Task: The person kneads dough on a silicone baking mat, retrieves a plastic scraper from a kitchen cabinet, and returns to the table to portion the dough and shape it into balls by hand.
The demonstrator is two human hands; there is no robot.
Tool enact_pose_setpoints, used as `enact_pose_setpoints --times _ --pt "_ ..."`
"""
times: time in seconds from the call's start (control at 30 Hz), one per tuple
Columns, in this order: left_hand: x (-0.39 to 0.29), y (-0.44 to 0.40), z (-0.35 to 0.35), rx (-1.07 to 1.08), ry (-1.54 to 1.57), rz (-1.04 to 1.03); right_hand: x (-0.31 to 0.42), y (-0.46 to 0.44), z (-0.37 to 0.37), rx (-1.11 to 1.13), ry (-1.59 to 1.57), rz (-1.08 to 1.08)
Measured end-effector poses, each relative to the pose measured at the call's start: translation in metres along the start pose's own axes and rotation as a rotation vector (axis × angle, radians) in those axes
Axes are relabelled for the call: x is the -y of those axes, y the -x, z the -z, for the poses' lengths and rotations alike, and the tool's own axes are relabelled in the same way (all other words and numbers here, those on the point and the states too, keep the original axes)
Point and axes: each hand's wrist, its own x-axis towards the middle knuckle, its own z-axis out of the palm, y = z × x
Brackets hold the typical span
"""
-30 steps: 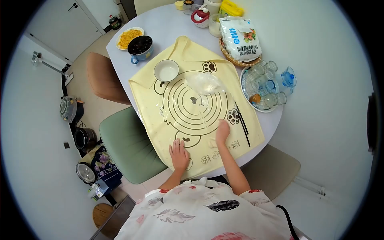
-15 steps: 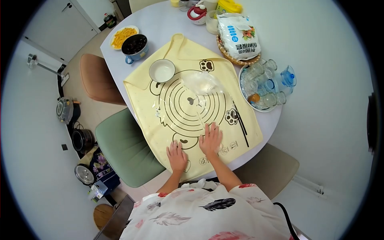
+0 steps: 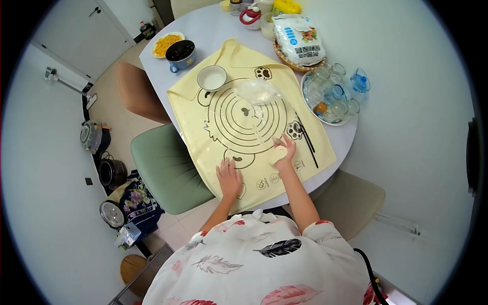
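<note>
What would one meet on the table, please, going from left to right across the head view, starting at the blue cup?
Blue cup → white bowl → clear plastic bag → round tray of glasses.

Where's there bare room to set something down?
White tabletop between the blue cup and the red-lidded jug; also the mat's left margin, between the white bowl and left hand. It's crowded on the right, where the basket and bag adjoin the tray of glasses.
</note>
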Motion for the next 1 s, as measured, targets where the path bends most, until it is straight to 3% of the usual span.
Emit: enact_pose_setpoints --times 0.03,0.1,0.17,0.23,0.27,0.3,0.33,0.4,0.43,0.47,0.5,0.57,0.63,0.67,0.73,0.77,0.83,0.87,0.93,0.97,1.0 --pt "-0.005 0.000 0.000 -0.001 0.008 -0.010 0.009 0.012 0.008 0.140 -0.364 -0.143" --pt "-0.017 -0.005 0.006 -0.030 0.048 0.069 0.012 0.027 0.008 0.190 -0.438 -0.189" --pt "-0.036 -0.014 0.007 -0.042 0.195 -0.021 0.008 0.042 -0.009 0.248 -0.517 -0.249" --pt "-0.058 -0.025 -0.001 0.041 0.675 0.024 0.008 0.065 -0.032 0.145 -0.513 -0.313" --pt "-0.071 -0.029 -0.002 0.034 0.674 0.025 0.007 0.071 -0.038 0.178 -0.488 -0.310" --pt "-0.089 -0.035 0.008 0.268 1.306 0.446 0.003 0.071 -0.040 0.184 -0.486 -0.312" --pt "-0.097 -0.037 0.012 0.521 1.912 0.896 -0.003 0.067 -0.038 0.211 -0.320 -0.199" --pt "-0.088 -0.042 0.004 0.590 1.972 0.834 -0.016 0.045 -0.028 0.229 0.042 0.063" --pt "-0.089 -0.047 0.019 0.667 2.024 0.778 -0.012 0.047 -0.029 0.232 0.040 0.063" --pt "-0.093 -0.051 0.034 0.640 2.002 0.939 -0.008 0.051 -0.028 0.261 0.596 0.422" --pt "-0.091 -0.053 0.029 0.640 2.002 0.939 -0.005 0.056 -0.026 0.269 1.158 0.776" --pt "-0.089 -0.053 0.019 0.610 1.928 0.764 -0.008 0.066 -0.028 0.191 1.341 0.892" --pt "-0.094 -0.053 0.020 0.572 1.869 0.775 -0.010 0.070 -0.031 0.122 1.418 0.863" --pt "-0.096 -0.053 0.021 0.568 1.781 0.682 -0.010 0.071 -0.033 0.123 1.416 0.865" --pt "-0.103 -0.054 0.031 0.534 1.644 0.565 -0.014 0.070 -0.025 0.119 1.405 0.649" --pt "-0.106 -0.057 0.035 0.531 1.646 0.574 -0.016 0.062 -0.024 0.123 1.411 0.642" --pt "-0.100 -0.061 0.043 0.647 1.830 0.504 -0.025 0.049 -0.029 0.081 1.524 0.252" --pt "-0.093 -0.060 0.039 0.649 1.820 0.511 -0.023 0.047 -0.025 0.080 1.516 0.243" --pt "-0.080 -0.060 0.023 0.529 2.002 0.636 0.017 0.070 -0.052 0.066 0.230 -0.298" --pt "-0.077 -0.061 0.025 0.529 2.000 0.639 0.020 0.065 -0.044 0.065 0.229 -0.300" --pt "-0.071 -0.061 0.026 0.522 2.022 0.771 0.022 0.063 -0.038 0.201 0.218 -0.200"
